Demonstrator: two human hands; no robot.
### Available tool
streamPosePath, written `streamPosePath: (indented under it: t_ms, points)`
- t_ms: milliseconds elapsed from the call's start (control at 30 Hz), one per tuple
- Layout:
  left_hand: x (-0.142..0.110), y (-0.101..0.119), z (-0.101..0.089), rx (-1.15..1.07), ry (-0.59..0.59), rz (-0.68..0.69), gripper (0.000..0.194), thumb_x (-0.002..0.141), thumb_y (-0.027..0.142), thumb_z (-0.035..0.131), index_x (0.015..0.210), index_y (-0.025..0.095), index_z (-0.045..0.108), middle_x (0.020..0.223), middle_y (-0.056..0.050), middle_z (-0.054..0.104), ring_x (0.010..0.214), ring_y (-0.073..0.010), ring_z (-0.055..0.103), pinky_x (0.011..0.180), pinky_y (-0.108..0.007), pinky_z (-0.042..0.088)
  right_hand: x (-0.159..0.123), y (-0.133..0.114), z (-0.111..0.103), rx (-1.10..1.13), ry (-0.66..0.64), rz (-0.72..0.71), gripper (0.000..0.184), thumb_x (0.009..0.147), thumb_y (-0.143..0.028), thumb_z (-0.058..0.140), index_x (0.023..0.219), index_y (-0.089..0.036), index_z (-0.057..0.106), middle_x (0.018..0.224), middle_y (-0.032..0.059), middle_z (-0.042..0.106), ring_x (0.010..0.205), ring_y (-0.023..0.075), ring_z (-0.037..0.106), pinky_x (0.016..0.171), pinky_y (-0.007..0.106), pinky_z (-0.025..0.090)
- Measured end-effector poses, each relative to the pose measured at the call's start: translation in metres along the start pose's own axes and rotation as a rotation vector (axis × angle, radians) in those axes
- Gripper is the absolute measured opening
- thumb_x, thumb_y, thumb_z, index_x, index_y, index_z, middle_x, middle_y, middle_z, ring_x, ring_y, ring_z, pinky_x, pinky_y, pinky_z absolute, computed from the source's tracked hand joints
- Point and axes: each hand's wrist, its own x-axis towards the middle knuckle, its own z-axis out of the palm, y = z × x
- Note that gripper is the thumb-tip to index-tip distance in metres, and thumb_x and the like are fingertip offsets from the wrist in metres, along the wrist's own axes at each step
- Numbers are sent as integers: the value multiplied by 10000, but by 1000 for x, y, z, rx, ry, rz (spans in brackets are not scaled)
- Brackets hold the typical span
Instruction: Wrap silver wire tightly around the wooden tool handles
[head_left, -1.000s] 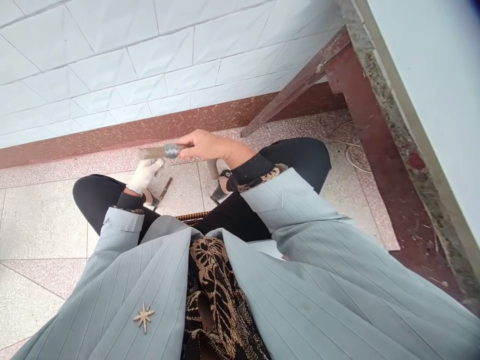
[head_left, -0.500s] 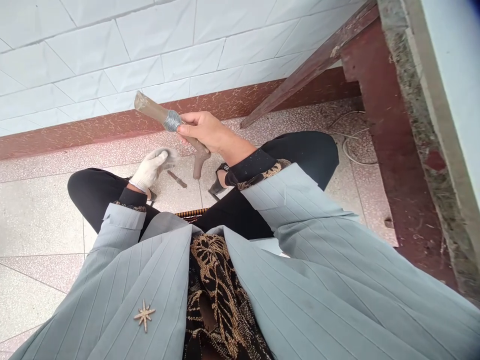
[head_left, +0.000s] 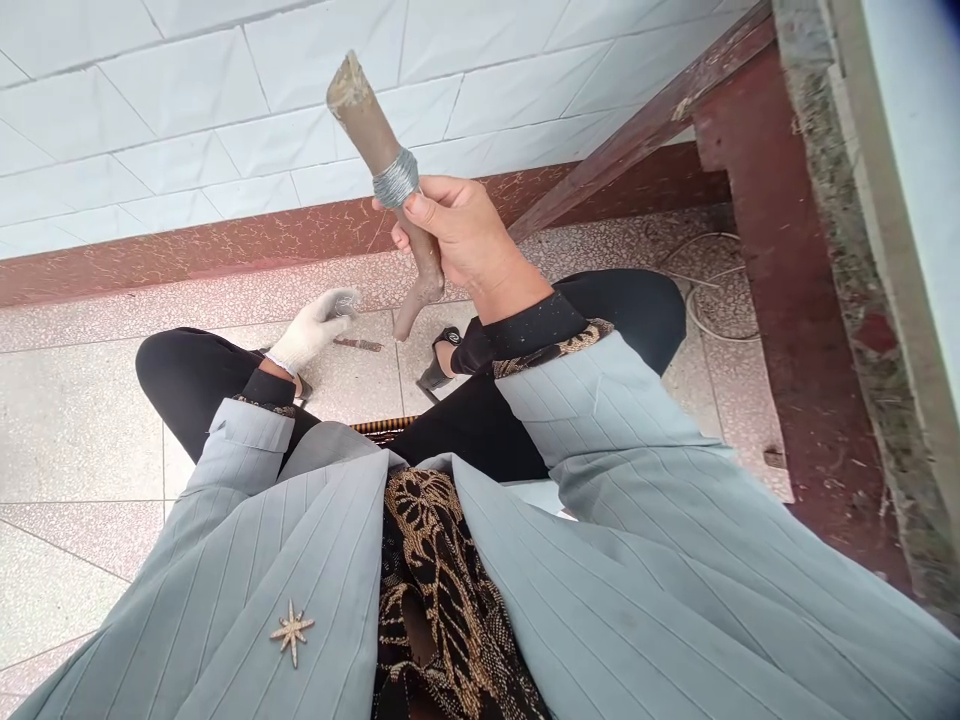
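Observation:
My right hand (head_left: 469, 240) is wrapped round a brown wooden handle (head_left: 367, 120) that has a band of grey wire (head_left: 395, 180) wound about it. The handle stands nearly upright, its cut end raised in front of the white wall tiles. My left hand (head_left: 311, 330), in a white glove, is down by the floor between my knees, its fingers closed on a small grey piece (head_left: 346, 300) that I cannot make out. A thin rusty metal blade (head_left: 358, 345) lies on the floor tile just right of that hand.
I sit on a speckled tile floor (head_left: 75, 430) facing a white tiled wall (head_left: 187, 110) with a red skirting. A dark red wooden bench or table leg (head_left: 637, 130) slants at the upper right. A white cord (head_left: 705, 300) lies by my right knee.
My right hand has lifted the wooden handle from level to nearly upright and raised it. The gloved left hand stayed low by the floor, and the blade on the tile has turned flatter.

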Motion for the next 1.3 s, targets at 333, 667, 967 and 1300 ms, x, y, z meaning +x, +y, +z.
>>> streamPosePath:
  t_ms: [333,667,967,1300]
  points:
    - [-7,2,-10,-174,50,60,356,930,419,686,1184,182,759,687,27,609,508,-75,359,595,-257,420,11,8,-19,72,192,-48,419,786,-742,698,978,-370,679,1362,21,703,1027,307,663,854,469,575]
    - [-8,0,-2,-375,29,157,436,801,506,833,1089,196,730,971,-48,754,847,-149,677,865,-309,533,12,26,0,136,92,-50,373,895,-648,662,1078,-323,677,1213,56,749,944,245,670,807,413,570]
    - [-7,10,14,-355,253,176,414,918,601,721,942,220,560,699,60,592,452,-50,436,603,-263,527,8,34,13,153,67,48,622,774,-864,689,968,-275,648,1055,65,747,882,205,622,672,333,502]
    - [-8,11,9,-251,423,200,353,1003,557,565,1000,215,650,823,-20,686,483,-68,461,543,-253,466,5,32,20,99,103,95,521,913,-763,633,979,-247,606,1140,90,733,849,179,651,610,294,524]
